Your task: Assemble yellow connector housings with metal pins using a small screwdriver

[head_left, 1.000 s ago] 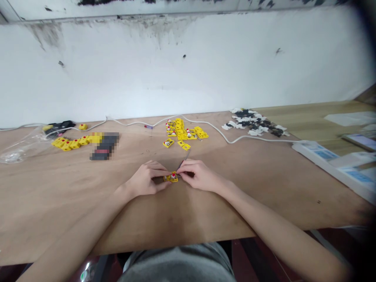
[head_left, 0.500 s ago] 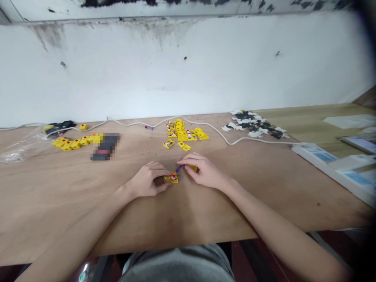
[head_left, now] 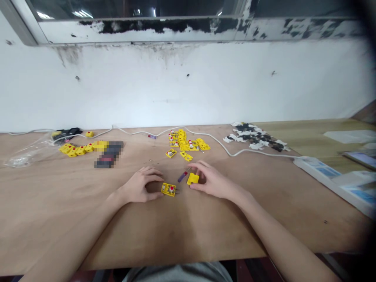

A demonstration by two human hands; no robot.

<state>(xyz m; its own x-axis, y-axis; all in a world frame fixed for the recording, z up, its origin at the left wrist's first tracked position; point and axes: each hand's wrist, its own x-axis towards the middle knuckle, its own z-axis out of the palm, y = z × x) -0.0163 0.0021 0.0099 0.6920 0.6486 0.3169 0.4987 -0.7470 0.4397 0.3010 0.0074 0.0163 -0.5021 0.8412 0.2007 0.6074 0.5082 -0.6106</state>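
A yellow plug half (head_left: 168,189) with a red button, small inner parts and metal prongs to the right lies face up on the table. My left hand (head_left: 142,184) is open at its left end, thumb and fingers apart; the thumb tip is close to the casing, and I cannot tell if it touches. My right hand (head_left: 210,178) has thumb and fingers around a smooth yellow cover piece (head_left: 193,179). Between the two yellow pieces lies a small screwdriver (head_left: 182,176) with a purple and red handle, its shaft reaching towards my right fingertips.
Beyond my hands sit several yellow casings (head_left: 182,141) with red buttons. At left are yellow blocks (head_left: 76,150), a blurred dark object (head_left: 108,156) and a plastic bag (head_left: 29,152). Black and white pieces (head_left: 255,136) lie right of a white cable (head_left: 226,147). A power strip (head_left: 329,176) stands at right.
My left hand has let go of the yellow plug half. The screwdriver has left my right hand's grip and lies on the table, while the yellow cover shows more fully. The view has tilted up.
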